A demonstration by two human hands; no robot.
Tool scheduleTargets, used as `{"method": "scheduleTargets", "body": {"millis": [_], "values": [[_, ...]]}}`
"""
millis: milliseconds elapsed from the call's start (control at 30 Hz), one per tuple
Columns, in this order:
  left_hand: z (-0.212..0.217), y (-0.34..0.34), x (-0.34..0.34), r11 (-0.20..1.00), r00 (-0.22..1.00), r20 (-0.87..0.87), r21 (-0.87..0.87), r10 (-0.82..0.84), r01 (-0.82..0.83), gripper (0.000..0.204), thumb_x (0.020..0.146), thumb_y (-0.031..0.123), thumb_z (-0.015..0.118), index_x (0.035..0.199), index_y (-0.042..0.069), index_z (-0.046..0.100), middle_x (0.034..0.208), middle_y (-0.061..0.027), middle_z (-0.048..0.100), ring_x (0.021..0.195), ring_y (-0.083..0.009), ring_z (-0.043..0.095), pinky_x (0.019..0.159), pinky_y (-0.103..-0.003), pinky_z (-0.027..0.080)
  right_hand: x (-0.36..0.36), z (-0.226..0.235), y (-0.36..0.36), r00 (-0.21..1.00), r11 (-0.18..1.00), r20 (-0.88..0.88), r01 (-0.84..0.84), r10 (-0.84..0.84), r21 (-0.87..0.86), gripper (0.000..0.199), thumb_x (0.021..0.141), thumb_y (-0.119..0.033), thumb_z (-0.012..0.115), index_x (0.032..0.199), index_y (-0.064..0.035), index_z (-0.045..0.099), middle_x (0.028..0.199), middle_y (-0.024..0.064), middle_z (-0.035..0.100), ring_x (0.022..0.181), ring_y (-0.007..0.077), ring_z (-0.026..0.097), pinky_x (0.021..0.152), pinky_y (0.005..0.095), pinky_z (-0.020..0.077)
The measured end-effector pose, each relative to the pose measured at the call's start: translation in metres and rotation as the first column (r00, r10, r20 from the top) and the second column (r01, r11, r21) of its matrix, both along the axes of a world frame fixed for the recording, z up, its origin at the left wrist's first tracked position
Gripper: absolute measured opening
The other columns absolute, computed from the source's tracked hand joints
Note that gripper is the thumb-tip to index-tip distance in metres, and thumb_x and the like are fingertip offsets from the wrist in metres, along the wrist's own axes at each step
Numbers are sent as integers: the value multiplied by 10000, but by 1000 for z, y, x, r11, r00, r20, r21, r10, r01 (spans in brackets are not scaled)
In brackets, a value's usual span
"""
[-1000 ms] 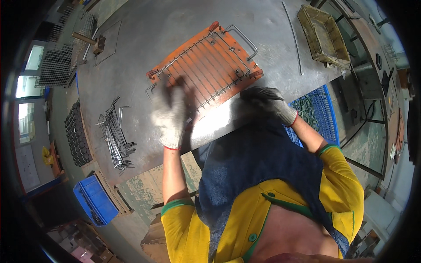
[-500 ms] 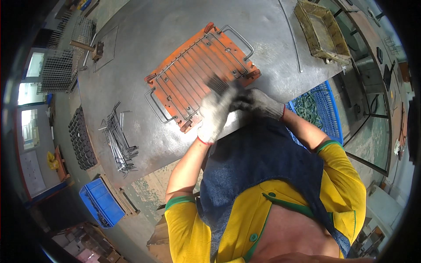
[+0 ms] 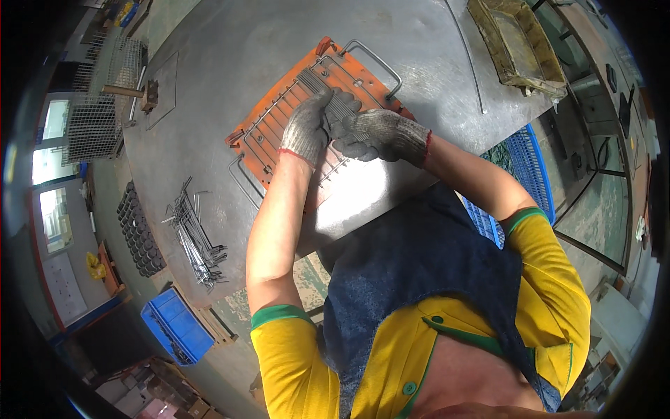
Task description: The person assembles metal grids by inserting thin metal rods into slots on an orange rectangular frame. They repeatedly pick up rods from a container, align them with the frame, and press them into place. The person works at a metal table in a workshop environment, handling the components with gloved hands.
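A bundle of thin grey metal rods (image 3: 339, 108) lies slantwise over an orange jig plate (image 3: 342, 72). My left hand (image 3: 307, 128), in a grey-white knit glove, is closed around the bundle's left side. My right hand (image 3: 380, 136), gloved alike, has its fingers wrapped round the near end. Both hands are above the plate's near right part and hide much of it. On the plate, a wire frame with parallel cross rods (image 3: 269, 121) shows left of the bundle. Bent wire handles (image 3: 380, 56) stick out at opposite ends of the plate.
Bent metal wires (image 3: 195, 241) lie piled on the steel table (image 3: 230, 42) at left, with a wooden-handled hammer (image 3: 146, 94) beyond them. A worn tray (image 3: 516, 45) is at far right. Blue crates stand below the table at right (image 3: 530, 167) and lower left (image 3: 178, 328).
The bundle has moved farther over the plate and to the left. My left hand, blurred before, now grips the bundle, and both hands have moved forward.
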State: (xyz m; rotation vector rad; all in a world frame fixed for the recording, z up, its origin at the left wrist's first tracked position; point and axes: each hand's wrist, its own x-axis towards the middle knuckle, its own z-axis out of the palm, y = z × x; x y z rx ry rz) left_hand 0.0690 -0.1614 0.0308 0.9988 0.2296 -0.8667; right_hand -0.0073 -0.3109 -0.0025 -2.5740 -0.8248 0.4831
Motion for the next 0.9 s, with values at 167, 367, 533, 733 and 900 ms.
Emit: {"method": "scheduleTargets", "body": {"millis": [167, 367, 533, 733, 900], "values": [[-3, -1, 15, 982, 987, 110, 161, -121, 102, 312, 1007, 204, 565, 1130, -81, 603, 1044, -208, 680, 906, -264, 713, 763, -342, 613, 0, -75, -15, 986, 859, -115, 165, -125, 484, 334, 996, -165, 532, 1300, -28, 546, 1240, 103, 618, 1112, 168, 637, 961, 287, 530], [25, 0, 25, 627, 830, 186, 744, -526, 231, 415, 945, 317, 673, 1097, -68, 648, 979, -175, 684, 819, -229, 687, 686, -338, 557, -4, 8, -6, 966, 997, 257, -17, -4, 77, 266, 940, -82, 597, 1193, -3, 594, 1144, 98, 672, 1070, 180, 666, 953, 306, 543], [12, -11, 12, 399, 26, 499, 722, -866, -565, 406, 919, 345, 641, 1118, -9, 632, 1093, -177, 632, 1016, -306, 606, 908, -450, 476, -6, -13, -10, 843, 712, -413, 521, -344, 471, 246, 933, -162, 639, 1075, 31, 585, 1106, 136, 692, 957, 213, 705, 809, 335, 584], [-32, -11, 14, 504, -266, 454, 557, -851, -661, 450, 953, 362, 548, 1254, 27, 550, 1272, -187, 530, 1223, -375, 472, 1061, -539, 330, -23, 39, -48, 744, 844, 488, 536, -456, -29, 407, 1004, -364, 507, 1207, -23, 599, 842, 163, 690, 794, 278, 724, 672, 373, 587], [-14, -21, 6, 530, -324, 453, 466, -831, -708, 492, 940, 373, 561, 1299, 37, 536, 1291, -171, 532, 1269, -355, 446, 1101, -555, 271, -8, 8, -77, 323, 469, 366, 760, -873, 449, 466, 1002, -422, 452, 1321, -102, 566, 1029, 135, 706, 935, 293, 708, 811, 438, 562]]}}
